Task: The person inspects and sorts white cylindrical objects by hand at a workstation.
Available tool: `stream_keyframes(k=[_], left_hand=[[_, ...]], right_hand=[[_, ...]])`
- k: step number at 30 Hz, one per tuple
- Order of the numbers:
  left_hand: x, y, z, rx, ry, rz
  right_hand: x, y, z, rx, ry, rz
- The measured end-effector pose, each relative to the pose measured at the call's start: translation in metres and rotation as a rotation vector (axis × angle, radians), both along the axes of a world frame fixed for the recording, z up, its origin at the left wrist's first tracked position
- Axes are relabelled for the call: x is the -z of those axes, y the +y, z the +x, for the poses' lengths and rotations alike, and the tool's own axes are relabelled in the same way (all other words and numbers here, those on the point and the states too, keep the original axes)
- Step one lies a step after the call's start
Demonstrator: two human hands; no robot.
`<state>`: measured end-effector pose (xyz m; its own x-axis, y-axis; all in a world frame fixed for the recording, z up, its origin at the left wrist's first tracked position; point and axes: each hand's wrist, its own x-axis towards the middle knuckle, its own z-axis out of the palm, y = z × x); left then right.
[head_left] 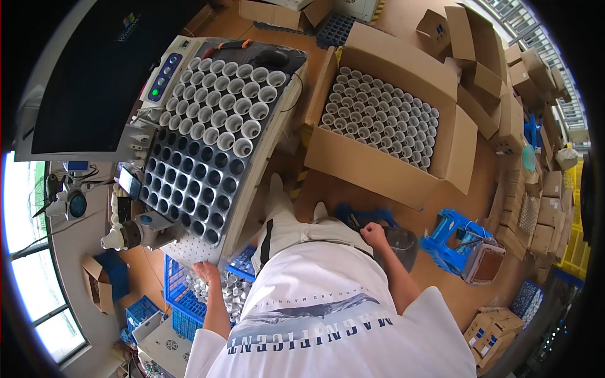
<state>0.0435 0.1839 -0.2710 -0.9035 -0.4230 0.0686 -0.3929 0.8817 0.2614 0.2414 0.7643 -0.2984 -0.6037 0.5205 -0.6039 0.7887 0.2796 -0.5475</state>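
Observation:
My left hand (206,272) is low at the left, by the front edge of a perforated white plate (200,250), with its fingers loosely apart. Just below it, a blue crate (178,296) holds many small silvery parts (232,293). My right hand (374,234) is closed beside my hip, above a dark rounded seat (401,244); what it holds, if anything, is too small to tell. On the bench, a black tray (189,183) has white cups (220,101) in its upper rows and unfilled holes in its lower rows.
An open cardboard box (378,167) full of white cups stands ahead on the right. A large monitor (94,69) is at upper left, beside a control panel (165,77). A blue stool (455,236), stacked cartons (545,220) and a small carton (495,337) are at right.

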Motion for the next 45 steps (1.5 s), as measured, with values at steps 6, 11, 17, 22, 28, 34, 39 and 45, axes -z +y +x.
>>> stream_keyframes(k=[6, 11, 17, 22, 28, 34, 39, 45], left_hand=[[0.011, -0.007, -0.001, 0.006, 0.076, 0.187], [-0.054, 0.034, -0.003, -0.035, 0.183, 0.388], [-0.123, 0.106, -0.063, 0.132, 0.338, 0.516], [-0.148, 0.161, -0.12, 0.338, 0.175, 0.661], [-0.136, 0.165, -0.104, 0.501, 0.014, 0.393], [-0.147, 0.177, -0.101, 0.156, 0.006, 0.485], [-0.169, 0.211, -0.08, -0.196, 0.099, 0.522], [-0.191, 0.213, -0.053, -0.516, 0.303, 0.514]], right_hand=[[-0.015, 0.002, -0.039, -0.065, 0.125, -0.022], [-0.063, 0.011, -0.135, -0.016, 0.35, -0.158], [-0.165, -0.011, -0.331, -0.181, 0.597, -0.187], [-0.222, -0.069, -0.505, -0.499, 0.809, 0.039], [-0.213, -0.116, -0.685, -0.895, 0.9, 0.348], [-0.174, -0.136, -0.788, -1.159, 0.726, 0.572], [-0.193, -0.148, -0.807, -1.406, 0.391, 0.597], [-0.187, -0.117, -0.825, -1.304, 0.858, 0.452]])
